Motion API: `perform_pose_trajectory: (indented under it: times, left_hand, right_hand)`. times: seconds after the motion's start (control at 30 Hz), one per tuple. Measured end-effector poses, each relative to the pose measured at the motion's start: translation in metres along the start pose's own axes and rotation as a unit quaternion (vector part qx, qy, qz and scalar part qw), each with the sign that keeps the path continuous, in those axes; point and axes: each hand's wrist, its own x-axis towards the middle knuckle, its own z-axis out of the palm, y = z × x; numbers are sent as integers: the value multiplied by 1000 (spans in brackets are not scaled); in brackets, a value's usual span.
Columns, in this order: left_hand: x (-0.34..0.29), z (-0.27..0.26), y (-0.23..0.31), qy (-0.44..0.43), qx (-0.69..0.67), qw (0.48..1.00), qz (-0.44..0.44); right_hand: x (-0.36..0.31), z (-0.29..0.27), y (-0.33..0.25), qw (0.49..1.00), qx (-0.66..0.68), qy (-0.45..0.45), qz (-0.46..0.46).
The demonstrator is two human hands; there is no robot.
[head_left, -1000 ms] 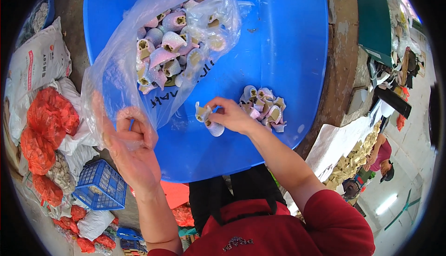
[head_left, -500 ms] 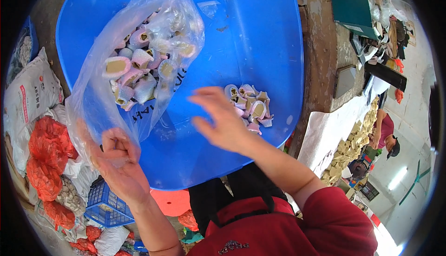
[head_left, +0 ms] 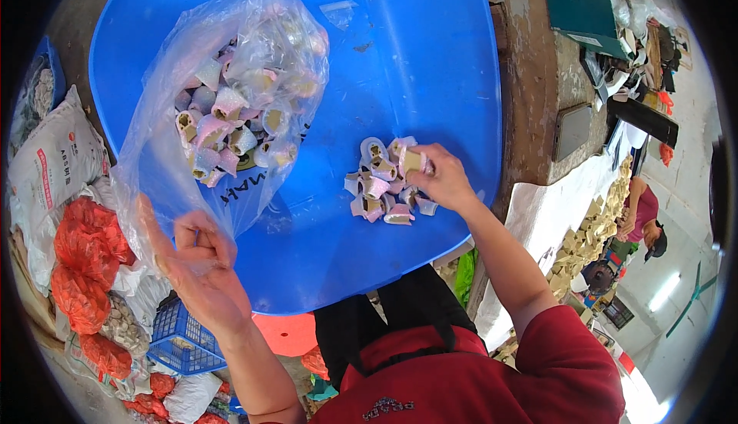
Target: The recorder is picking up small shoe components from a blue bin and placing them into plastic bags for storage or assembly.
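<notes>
A clear plastic bag [head_left: 181,78] lies in the big blue tub [head_left: 400,63], its mouth spread toward me. Through the film and the opening show several small hollow glittery pieces [head_left: 219,128], pink and whitish with tan faces. My left hand [head_left: 204,270] grips the bag's rim at the lower left, fingers curled and partly behind the film. To the right, a loose pile of similar glittery pieces [head_left: 375,187] rests on the tub floor. My right hand [head_left: 446,178] is closed on one glittery piece [head_left: 413,161] at that pile's upper right.
Left of the tub are a white printed sack [head_left: 58,155], red plastic bags [head_left: 84,239] and a blue crate [head_left: 184,339]. On the right stands a worn bench [head_left: 530,78] with a phone [head_left: 573,132]. A person [head_left: 642,209] works farther off, near many tan pieces [head_left: 580,247].
My right hand has moved right and closed on a piece at the pile, which looks larger. The bag has sunk and shifted slightly; my left hand stays on its rim.
</notes>
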Motion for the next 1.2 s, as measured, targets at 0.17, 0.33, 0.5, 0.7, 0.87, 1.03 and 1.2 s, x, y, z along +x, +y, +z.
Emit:
perform_pose_trajectory:
  times: [0.17, 0.33, 0.5, 0.7, 0.87, 1.03, 1.2]
  left_hand:
    - [-1, 1, -2, 3, 14, 1000, 10]
    - [-2, 6, 0, 9, 13, 1000, 14]
    - [-1, 15, 4, 44, 11, 999, 3]
    - [2, 6, 2, 45, 1, 999, 13]
    - [4, 4, -4, 12, -3, 1000, -1]
    - [3, 8, -4, 30, 28, 999, -14]
    - [3, 2, -7, 15, 1, 1000, -2]
  right_hand:
    - [-1, -10, -83, 879, 473, -60, 34]
    - [17, 28, -166, 795, 574, -197, -20]
    - [32, 79, -221, 869, 452, -26, -198]
    - [37, 51, -139, 958, 116, 66, -254]
    - [44, 54, -38, 966, -236, 54, -89]
    - [57, 61, -14, 981, -173, -15, -91]
    - [70, 41, -11, 996, 42, 71, -21]
